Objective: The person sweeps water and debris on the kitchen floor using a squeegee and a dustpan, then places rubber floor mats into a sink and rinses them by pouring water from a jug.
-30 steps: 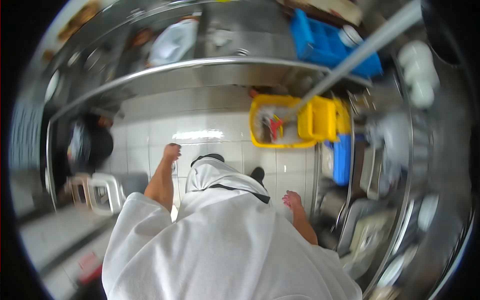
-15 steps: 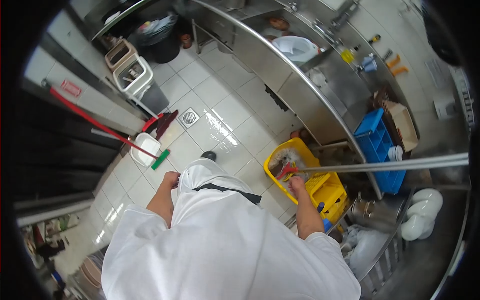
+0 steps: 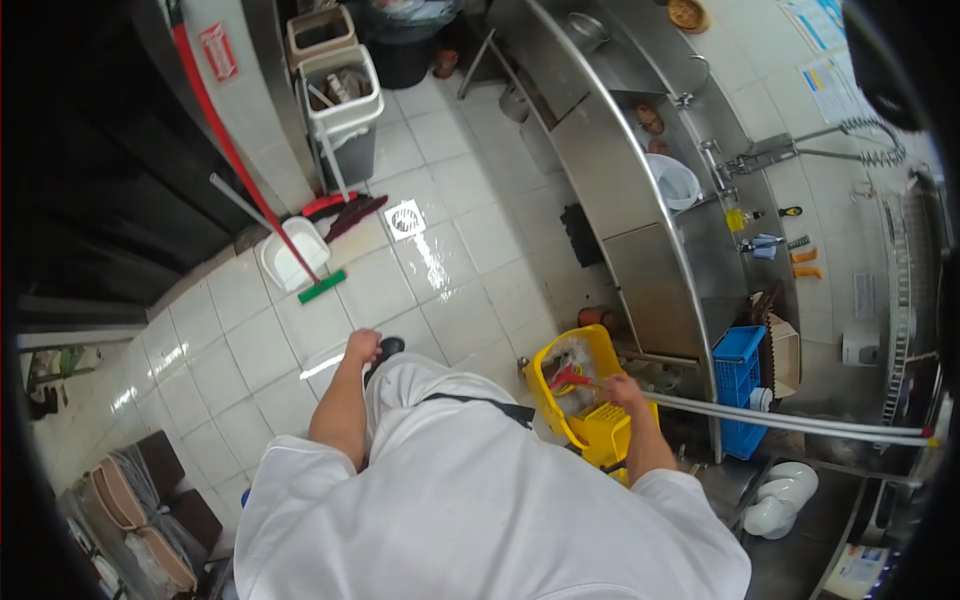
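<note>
My left hand (image 3: 365, 346) hangs in front of the white apron (image 3: 420, 375), above a dark shoe (image 3: 392, 347). Its fingers are curled and nothing shows in them. At the right, my right hand (image 3: 624, 392) is closed around a long pale mop handle (image 3: 760, 411), close to its red head clamp (image 3: 570, 379). The mop's strands (image 3: 568, 352) rest inside a yellow mop bucket (image 3: 548, 386). Part of the grip is hidden by the back of the hand.
A red-handled green brush (image 3: 322, 287) leans near a white dustpan (image 3: 288, 262). Grey and beige bins (image 3: 342, 150) stand behind a floor drain (image 3: 405, 219). A steel sink counter (image 3: 652, 290) runs along the right, with a blue crate (image 3: 738, 375). Wet glare marks the tiles.
The view has turned, bringing the bins, drain and brush further right. My right hand has moved from beside my body to the mop handle above the yellow bucket.
</note>
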### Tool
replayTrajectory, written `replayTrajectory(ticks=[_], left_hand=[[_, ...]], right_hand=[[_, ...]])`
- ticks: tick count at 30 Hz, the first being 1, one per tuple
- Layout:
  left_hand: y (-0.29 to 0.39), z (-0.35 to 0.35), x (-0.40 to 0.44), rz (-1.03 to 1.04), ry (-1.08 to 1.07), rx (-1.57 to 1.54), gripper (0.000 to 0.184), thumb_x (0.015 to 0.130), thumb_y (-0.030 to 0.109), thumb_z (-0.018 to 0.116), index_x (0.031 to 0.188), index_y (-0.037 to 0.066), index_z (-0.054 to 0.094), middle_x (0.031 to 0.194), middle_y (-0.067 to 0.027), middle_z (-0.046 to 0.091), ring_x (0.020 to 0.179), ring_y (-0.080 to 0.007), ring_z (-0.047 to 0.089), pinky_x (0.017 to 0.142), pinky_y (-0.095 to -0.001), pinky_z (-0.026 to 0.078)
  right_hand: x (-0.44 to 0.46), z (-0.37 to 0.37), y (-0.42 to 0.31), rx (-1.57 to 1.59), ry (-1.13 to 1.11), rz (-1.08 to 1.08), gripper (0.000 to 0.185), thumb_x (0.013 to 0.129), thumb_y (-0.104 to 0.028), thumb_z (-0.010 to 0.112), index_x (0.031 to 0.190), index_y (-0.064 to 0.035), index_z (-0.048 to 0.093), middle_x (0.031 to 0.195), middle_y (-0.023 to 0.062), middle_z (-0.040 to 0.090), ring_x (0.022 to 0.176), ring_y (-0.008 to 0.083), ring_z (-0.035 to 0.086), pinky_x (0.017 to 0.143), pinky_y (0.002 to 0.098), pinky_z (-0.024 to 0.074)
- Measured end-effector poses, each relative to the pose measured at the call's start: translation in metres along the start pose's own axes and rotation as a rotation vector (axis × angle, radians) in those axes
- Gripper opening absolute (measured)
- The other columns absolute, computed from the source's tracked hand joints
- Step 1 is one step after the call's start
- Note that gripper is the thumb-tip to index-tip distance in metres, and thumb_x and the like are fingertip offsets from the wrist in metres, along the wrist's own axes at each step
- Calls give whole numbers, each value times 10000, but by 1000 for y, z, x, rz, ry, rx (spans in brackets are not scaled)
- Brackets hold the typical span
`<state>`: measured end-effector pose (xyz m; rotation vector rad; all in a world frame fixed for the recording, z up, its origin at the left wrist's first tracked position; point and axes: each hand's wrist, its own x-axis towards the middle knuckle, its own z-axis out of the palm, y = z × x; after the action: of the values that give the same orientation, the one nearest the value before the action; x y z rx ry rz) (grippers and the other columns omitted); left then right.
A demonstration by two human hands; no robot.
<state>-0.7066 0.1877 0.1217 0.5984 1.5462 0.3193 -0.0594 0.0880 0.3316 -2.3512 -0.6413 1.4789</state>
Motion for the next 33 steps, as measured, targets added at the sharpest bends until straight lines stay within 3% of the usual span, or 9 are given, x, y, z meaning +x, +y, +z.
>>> replayTrajectory(ticks=[13,15,16,18,22,24,25,30,33], left_hand=[[-60,-133,23,-212,78,-203,92,839,181,598,864,102,638,750,-67,607,578,-160,583,461,-315,436],[-71,-141,53,-40,-2,240,114,828,175,583,743,116,630,698,-80,615,575,-160,582,461,-343,443],[-70,-138,54,566,91,959,162,821,178,572,684,103,617,631,-96,608,561,-171,584,428,-348,434],[-33,-120,40,811,82,1222,128,841,163,560,756,87,619,674,-102,609,585,-193,606,423,-332,435],[33,-74,34,-50,-96,78,156,881,170,549,1001,87,605,853,-92,623,651,-200,641,475,-305,461],[45,-54,53,171,-167,432,197,887,181,560,1054,81,594,875,-86,629,675,-200,655,496,-305,475],[70,-40,39,-4,-166,153,194,883,193,575,1038,77,593,855,-84,629,681,-200,658,499,-308,480],[141,13,25,-82,-103,219,222,872,203,570,1055,77,585,858,-73,634,698,-203,654,524,-307,483],[176,34,5,-64,31,104,246,861,194,573,1065,57,589,855,-92,629,671,-205,641,505,-308,463]], right_hand=[[-107,34,-101,-316,186,-51,310,893,-215,602,1146,-37,580,902,46,635,710,135,612,586,277,490],[-114,42,-82,-345,227,-85,312,884,-248,610,1120,-44,602,899,53,650,723,134,627,609,288,501],[-117,47,-72,-365,153,-96,308,880,-258,611,1099,-42,615,868,55,651,711,139,629,612,286,501],[-114,51,-45,-450,103,-153,313,868,-286,620,1064,-43,639,819,61,653,691,154,631,613,290,503],[-123,76,-28,-535,14,-62,399,847,-344,632,1125,-57,629,818,83,667,709,187,651,629,314,516],[-110,89,-5,-433,-144,108,472,843,-387,625,1199,-77,595,939,96,676,792,202,666,675,338,528],[-105,90,-1,-402,-136,96,472,843,-387,625,1199,-77,595,939,96,676,792,202,666,675,338,528],[-42,67,12,-490,-367,255,521,842,-416,599,1235,-75,578,1167,118,625,910,239,668,735,367,531],[39,37,6,-928,-338,-129,527,828,-391,608,1228,-49,584,1181,166,623,936,310,664,780,412,530]])
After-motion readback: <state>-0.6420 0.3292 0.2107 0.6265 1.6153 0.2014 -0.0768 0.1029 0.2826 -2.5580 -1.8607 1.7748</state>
